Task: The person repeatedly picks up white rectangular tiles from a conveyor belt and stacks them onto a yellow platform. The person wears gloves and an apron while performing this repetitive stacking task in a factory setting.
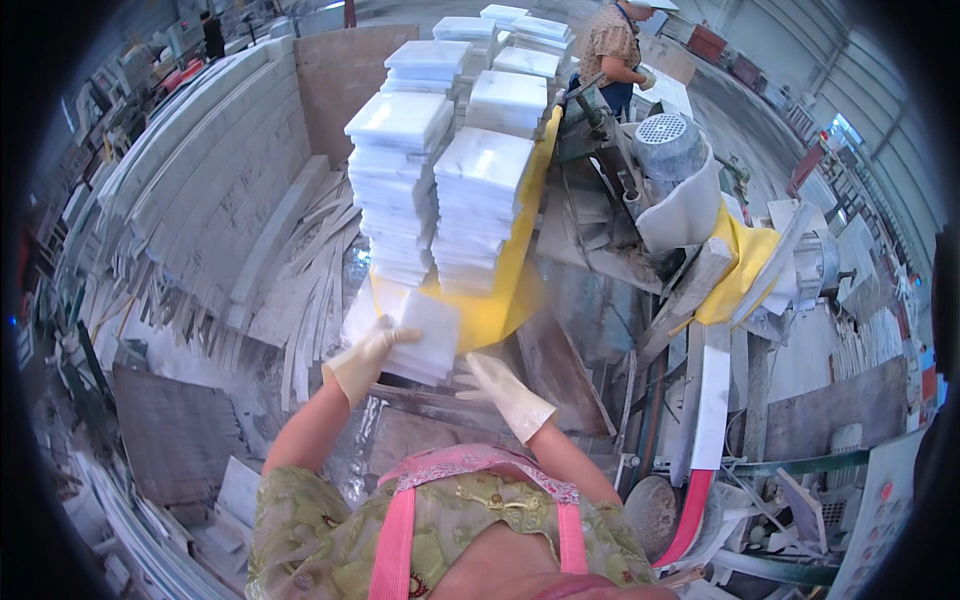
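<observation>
A low pile of white, grey-veined marble tiles (433, 328) lies in front of me, its top tiles set askew. My left hand (366, 364), in a cream rubber glove, grips the left near edge of a tile there, thumb over its face. To the right of the pile, my right hand (497, 386), gloved alike, has its fingers apart and holds nothing. A bright yellow sheet (490, 312) spreads behind the low pile and runs up beside the taller stacks. Whether the right fingertips touch the tile edge, I cannot tell.
Tall tile stacks (395, 185) rise just beyond. Long stone slabs (215, 160) lean at left, with loose strips (310, 260) beside them. A motor-driven machine (668, 165) stands at right, near a white strip (711, 400) on a red belt. Another person (610, 60) stands farther back.
</observation>
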`<state>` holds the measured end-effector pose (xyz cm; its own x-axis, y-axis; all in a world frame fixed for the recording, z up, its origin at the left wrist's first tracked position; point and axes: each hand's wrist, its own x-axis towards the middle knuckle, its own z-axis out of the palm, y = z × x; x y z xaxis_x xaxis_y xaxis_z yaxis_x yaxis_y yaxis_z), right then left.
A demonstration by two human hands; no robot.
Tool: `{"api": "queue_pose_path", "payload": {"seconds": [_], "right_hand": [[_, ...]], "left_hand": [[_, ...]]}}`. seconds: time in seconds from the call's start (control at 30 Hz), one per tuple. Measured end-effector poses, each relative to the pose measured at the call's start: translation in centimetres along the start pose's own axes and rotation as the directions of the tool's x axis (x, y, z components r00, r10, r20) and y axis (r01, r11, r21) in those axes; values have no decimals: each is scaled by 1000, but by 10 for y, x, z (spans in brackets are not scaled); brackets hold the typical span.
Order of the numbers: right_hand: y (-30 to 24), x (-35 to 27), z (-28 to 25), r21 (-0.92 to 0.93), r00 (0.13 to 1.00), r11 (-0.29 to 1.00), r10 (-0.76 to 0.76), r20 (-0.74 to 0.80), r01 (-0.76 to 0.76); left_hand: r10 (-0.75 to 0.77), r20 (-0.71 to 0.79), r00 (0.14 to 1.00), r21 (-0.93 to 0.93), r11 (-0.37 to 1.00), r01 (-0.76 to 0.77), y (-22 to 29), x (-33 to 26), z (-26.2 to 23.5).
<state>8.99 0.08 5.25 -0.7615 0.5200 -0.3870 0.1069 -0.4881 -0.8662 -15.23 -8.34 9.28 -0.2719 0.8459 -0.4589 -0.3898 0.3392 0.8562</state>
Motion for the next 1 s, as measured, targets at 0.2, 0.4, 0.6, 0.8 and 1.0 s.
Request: {"api": "queue_pose_path", "payload": {"seconds": [0.2,0.4,0.6,0.8,1.0], "right_hand": [[-1,26,20,43,985,999,-37,170,30],[-13,8,38,-375,944,867,-286,165,328],[-55,-51,24,-153,971,962,-212,112,228],[-39,-77,-55,-21,959,964,-262,110,265],[-35,-97,-136,350,945,881,-326,-36,317]], "left_hand": [[14,41,999,-111,994,-10,-26,16,-27],[87,72,994,-129,989,-77,-22,-3,-20],[105,196,975,-120,989,-83,-10,-36,17],[-19,167,986,-198,979,53,-24,-39,104],[34,210,977,-226,974,15,-23,-16,208]]}}
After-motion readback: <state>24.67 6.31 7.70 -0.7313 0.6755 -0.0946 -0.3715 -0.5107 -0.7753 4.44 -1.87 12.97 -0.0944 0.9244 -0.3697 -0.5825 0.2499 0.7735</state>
